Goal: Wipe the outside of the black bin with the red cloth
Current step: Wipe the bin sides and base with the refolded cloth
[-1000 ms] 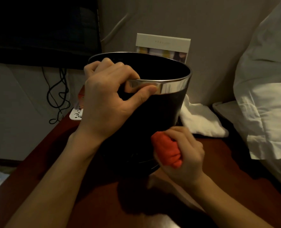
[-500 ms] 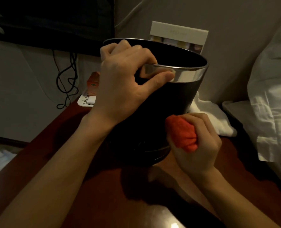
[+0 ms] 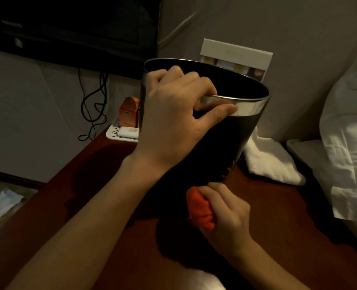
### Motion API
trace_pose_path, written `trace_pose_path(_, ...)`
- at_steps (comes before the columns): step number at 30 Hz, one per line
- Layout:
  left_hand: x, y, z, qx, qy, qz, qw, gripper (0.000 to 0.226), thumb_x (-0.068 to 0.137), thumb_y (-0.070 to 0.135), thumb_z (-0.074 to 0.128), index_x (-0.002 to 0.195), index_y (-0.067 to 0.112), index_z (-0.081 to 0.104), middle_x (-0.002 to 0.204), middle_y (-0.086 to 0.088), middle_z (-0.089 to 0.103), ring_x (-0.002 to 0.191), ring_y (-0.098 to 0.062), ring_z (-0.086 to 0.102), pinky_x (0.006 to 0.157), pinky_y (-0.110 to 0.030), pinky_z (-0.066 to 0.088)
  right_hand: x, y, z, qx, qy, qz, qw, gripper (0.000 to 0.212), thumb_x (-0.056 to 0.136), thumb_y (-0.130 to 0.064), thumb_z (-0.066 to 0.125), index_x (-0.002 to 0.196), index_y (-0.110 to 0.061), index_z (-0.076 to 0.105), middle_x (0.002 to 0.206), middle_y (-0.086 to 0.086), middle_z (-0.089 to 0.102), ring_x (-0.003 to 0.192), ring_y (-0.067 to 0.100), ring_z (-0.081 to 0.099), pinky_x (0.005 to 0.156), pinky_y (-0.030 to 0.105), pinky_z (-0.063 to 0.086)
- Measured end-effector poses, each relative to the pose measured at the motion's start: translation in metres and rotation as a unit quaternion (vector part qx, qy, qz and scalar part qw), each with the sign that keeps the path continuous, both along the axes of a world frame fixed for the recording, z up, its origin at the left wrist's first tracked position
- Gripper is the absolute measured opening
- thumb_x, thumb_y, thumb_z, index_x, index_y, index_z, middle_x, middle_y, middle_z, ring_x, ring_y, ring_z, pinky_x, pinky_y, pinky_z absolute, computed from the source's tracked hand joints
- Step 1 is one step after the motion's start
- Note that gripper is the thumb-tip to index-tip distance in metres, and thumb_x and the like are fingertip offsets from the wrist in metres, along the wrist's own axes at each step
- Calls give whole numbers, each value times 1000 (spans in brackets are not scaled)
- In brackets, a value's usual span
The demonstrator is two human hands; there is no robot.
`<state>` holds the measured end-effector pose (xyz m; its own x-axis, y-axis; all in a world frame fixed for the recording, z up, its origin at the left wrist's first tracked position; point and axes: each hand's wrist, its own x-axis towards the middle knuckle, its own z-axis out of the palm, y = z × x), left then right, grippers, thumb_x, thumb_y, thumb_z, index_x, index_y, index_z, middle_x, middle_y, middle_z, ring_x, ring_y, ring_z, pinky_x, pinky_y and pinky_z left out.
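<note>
A person's right hand [image 3: 227, 214], nearest the camera, bunches the red cloth [image 3: 200, 210] in curled fingers, the wad bulging out past the thumb side and pressed low against the wall of the black bin [image 3: 231, 135], just where the bin meets the dark red tabletop [image 3: 277, 216] (a spot a loose cloth would likely skip). Above those fingers, the left hand [image 3: 173, 120] hooks over the bin's silver rim [image 3: 250, 105], four fingers curled inside and the thumb laid flat along the outside band, evidently to steady the bin against the rubbing and to tip it, since it leans toward the right. The left forearm runs straight in from the lower left, wrist level. Beyond the left knuckles lie an orange carton [image 3: 128, 114] and a white power strip [image 3: 123, 133]; past the thumb tip, a folded white towel [image 3: 271, 162] and a card [image 3: 236, 57] against the wall
</note>
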<state>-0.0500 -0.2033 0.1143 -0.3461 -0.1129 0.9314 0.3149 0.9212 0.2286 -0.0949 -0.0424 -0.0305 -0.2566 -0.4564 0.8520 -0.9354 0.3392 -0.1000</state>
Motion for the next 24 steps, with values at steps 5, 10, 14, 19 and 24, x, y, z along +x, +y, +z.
trace_pose_path(5,-3,2,0,-4,15,23,1000,32,84,49,66,80,18,65,75,16,45,79,-6,41,83,-29,26,-3,-2,25,-82,-10,-19,996,26,75,-2,80,100,-1,73,93,14,70,82,19,64,71,22,47)
trace_pose_path(10,-5,0,-1,-6,26,16,1000,31,85,48,67,80,17,65,76,16,44,80,-5,41,82,-27,24,10,-12,-3,13,5,-23,1000,10,85,-8,73,94,-3,76,89,11,69,71,25,68,60,30,49)
trace_pose_path(14,-6,0,-2,-2,32,13,999,31,85,47,67,80,17,65,76,17,43,80,-5,41,83,-28,25,8,-13,16,-47,-14,-28,998,19,77,2,82,95,0,76,92,12,70,77,24,68,62,32,52)
trace_pose_path(19,-7,0,-3,-5,31,10,999,28,85,46,67,80,18,65,77,18,43,81,-4,41,84,-28,25,21,-23,-5,52,18,-36,998,20,94,-13,59,96,-4,77,92,9,70,72,24,67,58,30,49)
trace_pose_path(24,-5,-4,-2,6,23,-6,1000,27,85,45,68,78,18,64,75,18,43,81,-3,42,86,-30,27,10,-12,22,-26,4,-52,998,19,82,-3,73,101,-1,76,96,13,70,80,22,65,66,29,50)
